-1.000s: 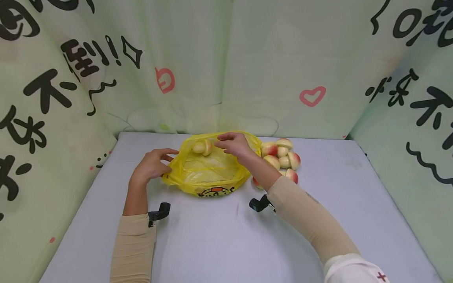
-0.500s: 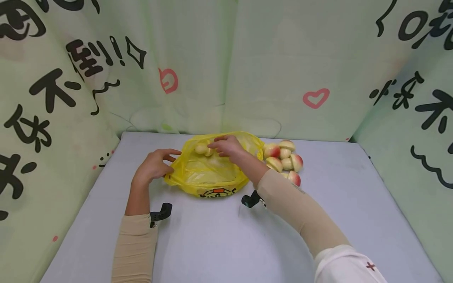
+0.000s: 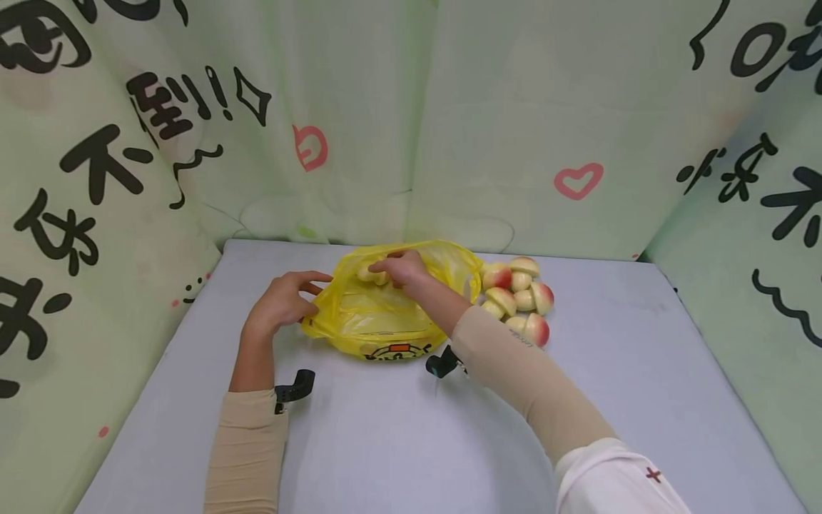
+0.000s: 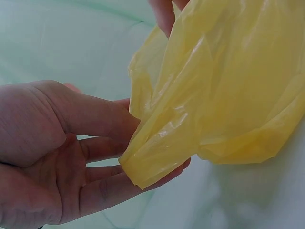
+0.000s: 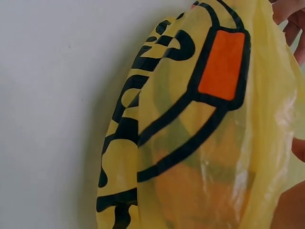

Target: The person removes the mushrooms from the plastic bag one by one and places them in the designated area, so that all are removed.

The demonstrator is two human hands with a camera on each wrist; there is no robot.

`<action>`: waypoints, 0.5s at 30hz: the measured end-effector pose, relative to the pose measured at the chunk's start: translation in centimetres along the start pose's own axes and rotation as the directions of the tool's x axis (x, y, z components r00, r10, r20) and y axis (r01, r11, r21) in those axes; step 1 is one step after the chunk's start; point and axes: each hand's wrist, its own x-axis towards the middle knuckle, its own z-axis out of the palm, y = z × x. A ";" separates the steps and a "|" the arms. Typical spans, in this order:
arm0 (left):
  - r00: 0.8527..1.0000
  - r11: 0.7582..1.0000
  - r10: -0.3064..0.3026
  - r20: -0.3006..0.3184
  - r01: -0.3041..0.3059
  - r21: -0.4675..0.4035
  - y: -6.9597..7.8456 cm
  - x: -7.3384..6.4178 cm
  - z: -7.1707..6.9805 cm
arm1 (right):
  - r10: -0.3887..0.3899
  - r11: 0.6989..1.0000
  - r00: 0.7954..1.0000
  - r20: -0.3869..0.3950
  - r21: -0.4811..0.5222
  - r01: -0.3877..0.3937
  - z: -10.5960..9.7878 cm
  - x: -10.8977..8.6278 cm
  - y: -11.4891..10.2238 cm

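A yellow plastic bag (image 3: 379, 328) lies on the table, its mouth spread toward the camera. My left hand (image 3: 282, 301) holds the bag's left edge between thumb and fingers; the left wrist view shows the bag's corner (image 4: 157, 148) in that grip. Inside the bag's mouth, my right hand (image 3: 407, 270) reaches with its index finger out over a cream mushroom-shaped piece (image 3: 372, 277). Its thumb is hidden, so whether it pinches the piece is unclear. Right of the bag lie several red-and-cream mushroom-shaped pieces (image 3: 541, 297).
The white table (image 3: 379, 435) is walled by pale green curtains (image 3: 488, 121) with black writing and red hearts. Black wrist cameras (image 3: 295, 385) jut inward from both forearms. Black lettering and an orange patch (image 5: 221, 69) mark the bag's near side.
My right hand has moved left and lowered onto the mushroom-shaped piece in the bag, covering part of it. The left hand keeps its hold on the bag's edge. The head view has shifted slightly.
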 end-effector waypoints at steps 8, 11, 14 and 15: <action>1.000 1.000 0.011 -0.003 -0.011 0.001 0.1 -0.1 -0.1 | -0.064 0.976 0.993 -0.104 -0.214 0.041 1.2 0.9 0.6; 1.000 1.000 0.010 -0.006 -0.010 -0.004 0.1 -0.1 -0.1 | -0.121 0.955 0.983 -0.136 -0.285 0.078 1.8 0.9 0.9; 1.000 1.000 0.007 -0.007 -0.008 -0.012 0.1 -0.1 -0.1 | -0.160 0.936 0.975 -0.152 -0.337 0.101 2.4 0.7 1.1; 1.000 1.000 0.009 -0.007 -0.009 -0.013 0.1 -0.1 -0.1 | -0.167 0.929 0.974 -0.154 -0.355 0.103 2.5 0.6 1.1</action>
